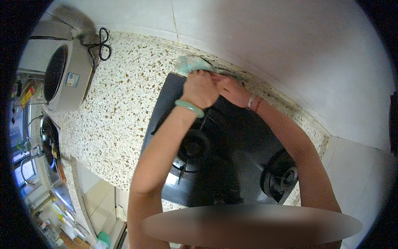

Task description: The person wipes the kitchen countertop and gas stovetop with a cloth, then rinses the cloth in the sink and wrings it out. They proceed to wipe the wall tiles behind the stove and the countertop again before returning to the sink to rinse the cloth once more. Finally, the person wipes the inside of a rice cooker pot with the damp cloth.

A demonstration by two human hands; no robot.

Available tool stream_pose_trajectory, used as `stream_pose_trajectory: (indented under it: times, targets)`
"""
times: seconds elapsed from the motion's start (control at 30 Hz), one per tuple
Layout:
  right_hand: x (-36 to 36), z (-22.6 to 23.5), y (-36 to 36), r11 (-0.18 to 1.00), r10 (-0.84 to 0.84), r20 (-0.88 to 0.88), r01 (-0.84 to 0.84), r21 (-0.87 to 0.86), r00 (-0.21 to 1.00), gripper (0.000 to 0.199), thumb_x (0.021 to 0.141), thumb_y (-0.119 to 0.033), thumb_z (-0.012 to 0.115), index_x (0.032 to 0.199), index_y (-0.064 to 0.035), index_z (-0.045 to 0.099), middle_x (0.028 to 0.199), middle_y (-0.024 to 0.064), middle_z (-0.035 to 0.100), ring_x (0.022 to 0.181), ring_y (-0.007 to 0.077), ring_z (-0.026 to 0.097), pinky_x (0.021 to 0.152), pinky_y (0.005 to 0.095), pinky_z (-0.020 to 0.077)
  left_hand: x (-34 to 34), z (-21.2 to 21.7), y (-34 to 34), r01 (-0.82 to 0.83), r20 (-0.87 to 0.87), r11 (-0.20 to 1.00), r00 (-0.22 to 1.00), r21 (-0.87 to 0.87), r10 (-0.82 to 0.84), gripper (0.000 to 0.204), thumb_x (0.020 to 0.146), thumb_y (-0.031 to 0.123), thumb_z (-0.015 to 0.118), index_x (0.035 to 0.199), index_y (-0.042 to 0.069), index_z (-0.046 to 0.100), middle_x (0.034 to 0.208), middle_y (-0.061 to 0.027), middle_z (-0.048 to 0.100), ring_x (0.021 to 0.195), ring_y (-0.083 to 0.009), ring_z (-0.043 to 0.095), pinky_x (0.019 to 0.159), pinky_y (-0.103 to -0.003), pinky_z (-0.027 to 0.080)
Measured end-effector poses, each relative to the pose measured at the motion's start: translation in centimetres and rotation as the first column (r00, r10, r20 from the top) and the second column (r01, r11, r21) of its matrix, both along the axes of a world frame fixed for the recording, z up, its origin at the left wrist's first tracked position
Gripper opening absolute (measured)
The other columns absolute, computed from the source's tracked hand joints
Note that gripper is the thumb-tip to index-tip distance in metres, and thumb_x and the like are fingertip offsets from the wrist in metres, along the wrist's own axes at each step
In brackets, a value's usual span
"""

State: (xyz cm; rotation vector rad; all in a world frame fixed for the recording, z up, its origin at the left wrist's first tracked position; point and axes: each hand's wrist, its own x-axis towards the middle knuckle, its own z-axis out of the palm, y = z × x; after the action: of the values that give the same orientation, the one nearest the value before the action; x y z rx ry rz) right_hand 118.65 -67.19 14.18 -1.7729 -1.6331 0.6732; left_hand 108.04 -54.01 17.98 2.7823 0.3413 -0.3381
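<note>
A pale green cloth (192, 63) lies bunched on the speckled counter, just past the far left corner of a black glass gas hob (236, 166). My left hand (201, 89), with a green bangle at the wrist, is closed with its fingertips on the near side of the cloth. Against it, my right hand (232, 89) is closed at the hob's far edge; its fingertips and anything in them are hidden. Both forearms reach over the hob. The left burner (194, 143) is partly behind my left forearm, and the right burner (286, 176) sits beside my right arm.
Tiled wall (265, 37) rises close behind the hob. On the left of the speckled counter (120, 83) stands a beige appliance (76, 70) with a dark round front and a looped black cord (100, 45). A sink with a tap (25, 170) is at far left.
</note>
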Motion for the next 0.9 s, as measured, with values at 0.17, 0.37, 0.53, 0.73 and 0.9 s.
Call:
stream_pose_trajectory:
  times: [0.17,0.37,0.53,0.73,0.9]
  targets:
    - [-1.4,2.8,-9.7,0.976,-0.187,-0.105,0.172,-0.134,0.977,0.042,0.093,-0.018,0.048,0.132,-0.0037,0.046,0.14,0.0153,0.043,0.129,0.0315,0.041,0.109,0.0388,0.031,0.8,1.7,-9.1,-0.004,0.017,0.987,1.0,-0.159,0.007,0.082,0.09,0.064,0.031,0.123,-0.009,0.052,0.13,-0.028,0.047,0.123,-0.0415,0.042,0.106,-0.05,0.027]
    - [-3.1,5.4,-16.3,0.9,-0.225,0.204,0.284,-0.332,0.953,0.048,0.095,-0.018,0.041,0.141,-0.0041,0.036,0.148,0.0149,0.032,0.137,0.0315,0.03,0.114,0.0391,0.0237,-0.1,-1.2,-17.0,-0.022,0.375,0.994,0.925,-0.104,0.059,0.078,0.091,0.062,0.034,0.115,-0.01,0.056,0.12,-0.027,0.055,0.113,-0.0385,0.051,0.099,-0.049,0.036]
    - [-2.8,2.4,-11.6,0.959,-0.218,0.307,0.262,-0.11,0.926,0.046,0.094,-0.016,0.039,0.138,-0.0009,0.037,0.144,0.0181,0.036,0.134,0.0346,0.033,0.113,0.0408,0.0257,0.4,-2.2,-12.8,0.003,0.302,0.996,0.953,0.084,-0.028,0.049,0.096,0.041,0.039,0.116,0.001,0.059,0.111,-0.02,0.06,0.107,-0.0328,0.055,0.093,-0.048,0.04]
    - [-1.6,-0.8,-3.8,0.968,-0.242,0.341,0.25,0.021,0.908,0.047,0.09,-0.024,0.044,0.133,-0.0048,0.043,0.138,0.0163,0.044,0.128,0.0335,0.04,0.108,0.0443,0.0305,1.2,-3.3,-4.4,0.046,0.108,0.948,0.991,0.315,-0.084,0.047,0.091,0.035,0.049,0.114,-0.006,0.054,0.117,-0.021,0.054,0.111,-0.0338,0.052,0.092,-0.045,0.043]
    - [-1.9,0.5,-3.6,0.959,-0.283,0.194,0.28,0.045,0.939,0.044,0.089,-0.027,0.044,0.128,-0.0053,0.049,0.133,0.0149,0.049,0.125,0.0309,0.044,0.104,0.0434,0.0349,1.9,-3.1,-4.6,-0.145,0.223,0.988,0.966,0.056,0.129,0.058,0.096,0.045,0.041,0.112,-0.009,0.05,0.11,-0.025,0.055,0.105,-0.041,0.053,0.091,-0.049,0.043]
